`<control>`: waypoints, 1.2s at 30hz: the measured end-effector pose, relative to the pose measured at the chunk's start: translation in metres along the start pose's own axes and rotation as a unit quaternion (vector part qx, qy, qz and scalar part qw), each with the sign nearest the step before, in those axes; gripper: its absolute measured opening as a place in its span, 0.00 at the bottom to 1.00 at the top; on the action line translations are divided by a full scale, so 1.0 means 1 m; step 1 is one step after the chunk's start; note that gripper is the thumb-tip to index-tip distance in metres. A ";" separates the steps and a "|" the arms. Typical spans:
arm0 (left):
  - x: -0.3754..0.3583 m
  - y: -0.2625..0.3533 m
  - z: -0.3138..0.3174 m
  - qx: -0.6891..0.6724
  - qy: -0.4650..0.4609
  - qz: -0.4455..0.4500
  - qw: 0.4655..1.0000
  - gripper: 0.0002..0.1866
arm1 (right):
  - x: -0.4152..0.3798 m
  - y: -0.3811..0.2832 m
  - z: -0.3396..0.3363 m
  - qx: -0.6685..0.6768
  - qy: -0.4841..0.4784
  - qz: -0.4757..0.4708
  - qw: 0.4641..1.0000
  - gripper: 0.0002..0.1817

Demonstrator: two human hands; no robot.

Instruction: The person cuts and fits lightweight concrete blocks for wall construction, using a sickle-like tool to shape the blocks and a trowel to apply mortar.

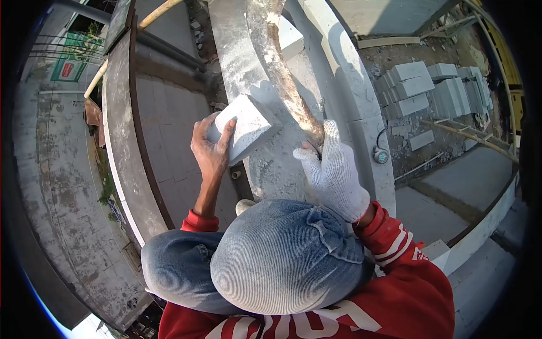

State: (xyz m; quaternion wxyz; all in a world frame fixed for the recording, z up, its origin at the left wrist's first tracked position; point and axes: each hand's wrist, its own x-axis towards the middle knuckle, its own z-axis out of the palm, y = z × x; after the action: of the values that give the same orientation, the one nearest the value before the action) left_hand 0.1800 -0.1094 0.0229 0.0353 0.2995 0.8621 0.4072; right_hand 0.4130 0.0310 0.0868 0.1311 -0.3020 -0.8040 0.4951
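My bare left hand (213, 141) grips a white, squared concrete block (248, 127) by its left side, with a finger on its upper face. The block is tilted above a grey, dusty wall top (276, 172). My right hand (333, 169), in a white knit glove, is closed round the narrow lower end of a long, curved, mortar-spattered piece (276, 62) that looks like wood. This piece widens toward the top edge of the view, where its far end is cut off. Part of my right hand's grip is hidden.
Another white block (291, 39) sits farther along the wall top. A small round device (381, 155) with a cord lies on the right ledge. Stacked blocks (406, 87) stand lower right of the wall. Bamboo poles (158, 14) cross the left side, high above a paved lane (62, 198).
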 end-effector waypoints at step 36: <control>0.000 -0.001 -0.004 0.023 -0.008 -0.002 1.000 0.23 | -0.001 0.028 0.000 0.108 0.034 0.009 0.994 0.34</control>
State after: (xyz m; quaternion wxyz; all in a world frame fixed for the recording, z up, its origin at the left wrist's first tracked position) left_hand 0.1782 -0.1129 0.0253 0.0362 0.3017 0.8716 0.3847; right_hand 0.4236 0.0395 0.0620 0.1862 -0.3097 -0.7383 0.5695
